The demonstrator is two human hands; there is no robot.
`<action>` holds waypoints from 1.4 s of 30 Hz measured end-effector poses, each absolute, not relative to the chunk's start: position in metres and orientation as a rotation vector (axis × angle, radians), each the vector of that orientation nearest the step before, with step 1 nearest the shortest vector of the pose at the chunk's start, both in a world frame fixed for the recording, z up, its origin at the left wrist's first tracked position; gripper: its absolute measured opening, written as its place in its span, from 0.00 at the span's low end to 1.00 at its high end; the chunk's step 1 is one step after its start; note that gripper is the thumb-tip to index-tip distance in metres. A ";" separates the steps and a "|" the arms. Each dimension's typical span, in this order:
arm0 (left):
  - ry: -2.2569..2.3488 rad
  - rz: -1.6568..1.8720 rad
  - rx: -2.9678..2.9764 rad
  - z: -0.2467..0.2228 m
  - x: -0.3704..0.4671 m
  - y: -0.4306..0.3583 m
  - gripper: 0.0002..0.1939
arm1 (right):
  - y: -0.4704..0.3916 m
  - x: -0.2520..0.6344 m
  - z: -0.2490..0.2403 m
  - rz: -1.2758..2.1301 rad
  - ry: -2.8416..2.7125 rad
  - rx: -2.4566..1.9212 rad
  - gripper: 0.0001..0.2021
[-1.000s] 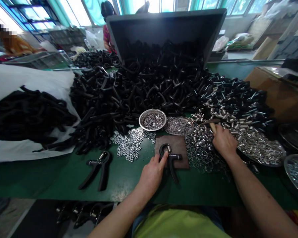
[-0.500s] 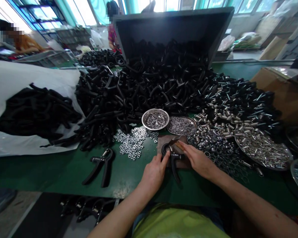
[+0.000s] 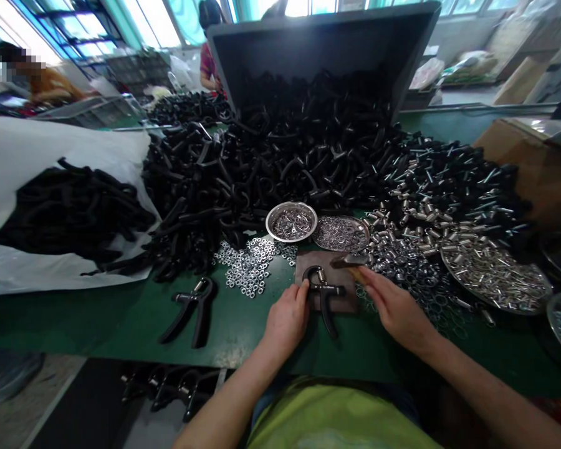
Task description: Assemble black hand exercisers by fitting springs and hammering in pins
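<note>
A black hand grip strengthener [image 3: 326, 305] with a metal spring lies on a dark square plate [image 3: 348, 300] in front of me. My left hand [image 3: 287, 317] is closed on its left side, thumb and finger near the curved top; its left handle is mostly hidden under the hand. Held by its wooden handle in my right hand [image 3: 397, 308], a hammer [image 3: 348, 260] is over the plate's upper right part, its head apart from the strengthener. Another hand grip strengthener [image 3: 192, 310] lies on the green table to the left.
Loose nuts [image 3: 250, 265] lie beyond my left hand. Behind the plate are a metal bowl [image 3: 292, 239] and a dish [image 3: 341, 233] of small parts. Springs [image 3: 423, 218] and a plate of pins [image 3: 495, 277] are at right. Black handles [image 3: 262, 168] pile up at back. Two people sit beyond.
The hammer has moved right and slightly up, away from the strengthener, with my right hand shifting right. My left hand has drawn slightly left, still at the strengthener.
</note>
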State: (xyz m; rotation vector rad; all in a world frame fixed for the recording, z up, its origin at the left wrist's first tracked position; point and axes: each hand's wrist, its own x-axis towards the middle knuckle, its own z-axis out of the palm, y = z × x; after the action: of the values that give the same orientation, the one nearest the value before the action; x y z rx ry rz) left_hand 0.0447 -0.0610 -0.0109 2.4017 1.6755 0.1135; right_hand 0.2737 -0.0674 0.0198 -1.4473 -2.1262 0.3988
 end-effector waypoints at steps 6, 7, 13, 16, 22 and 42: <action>1.689 0.144 2.379 -0.014 0.046 -0.061 0.23 | -0.077 0.257 0.013 0.475 -2.308 -1.437 0.25; 1.687 0.157 2.369 -0.015 0.046 -0.061 0.23 | -0.078 0.256 0.009 0.513 -2.373 -1.457 0.25; 1.477 0.526 2.027 -0.012 0.038 -0.056 0.22 | -0.060 0.296 0.006 0.104 -2.189 -1.774 0.23; 1.284 0.712 1.394 -0.008 0.046 -0.056 0.23 | -0.045 0.332 0.005 -0.223 -1.991 -2.108 0.23; 1.062 0.804 0.639 -0.008 0.076 -0.075 0.29 | -0.026 0.364 -0.007 -0.444 -1.907 -2.303 0.24; 1.427 0.235 2.842 -0.006 0.119 0.106 0.12 | 0.130 0.263 -0.017 0.230 -2.253 -1.920 0.07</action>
State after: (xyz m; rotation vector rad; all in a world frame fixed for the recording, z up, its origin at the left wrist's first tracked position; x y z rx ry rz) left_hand 0.1188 0.1063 -0.0065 2.8420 1.4267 0.2346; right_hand 0.2629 0.1303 -0.0173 -1.9196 -2.2535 0.2301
